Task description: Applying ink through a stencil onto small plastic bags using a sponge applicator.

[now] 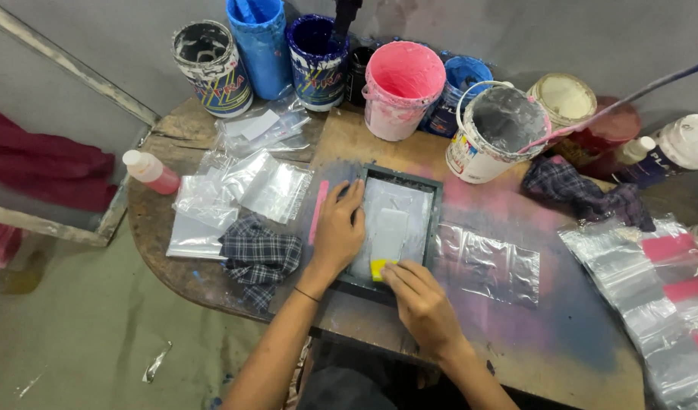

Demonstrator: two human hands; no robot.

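Yellow squeegee [379, 269] gripped by right hand [423, 307], pressed on screen frame [438, 206]; left hand [338, 231] lies flat on the frame's left edge, steadying it. Plastic bags [485, 262] lie just beside.

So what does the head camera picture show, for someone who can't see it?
A person's left hand presses flat on the edge of a small dark printing frame on a paint-stained wooden table, while the right hand holds a yellow scraper at its near end. Open paint tubs, including a pink bucket, line the back, with clear plastic bags and checked rags around.
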